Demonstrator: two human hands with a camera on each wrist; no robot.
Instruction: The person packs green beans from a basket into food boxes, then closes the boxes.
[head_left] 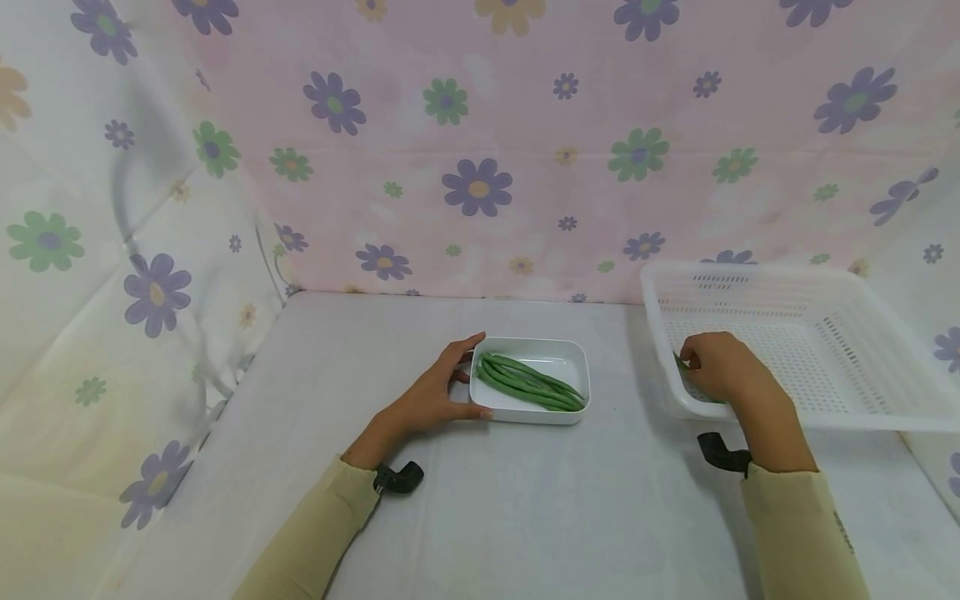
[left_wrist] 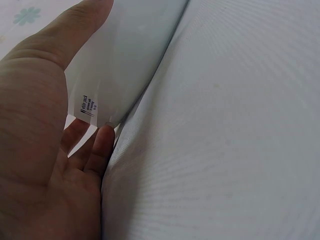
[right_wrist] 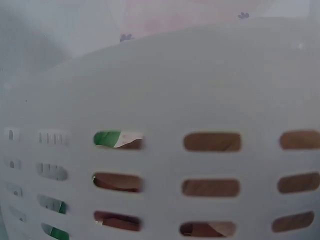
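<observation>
A white rectangular dish sits on the table with several green beans lying lengthwise in it. My left hand holds its left end, thumb at the near side and fingers around the far corner. In the left wrist view, the thumb and fingers lie against the dish wall, which bears a small printed label. Inside the left end of a white slotted basket, my right hand pinches a green bean. Through the basket's slots, the right wrist view shows bits of green and skin.
The basket stands at the right of the white-covered table, its back near the flowered pink cloth. Another flowered cloth hangs along the left side. Bare tabletop lies between dish and basket.
</observation>
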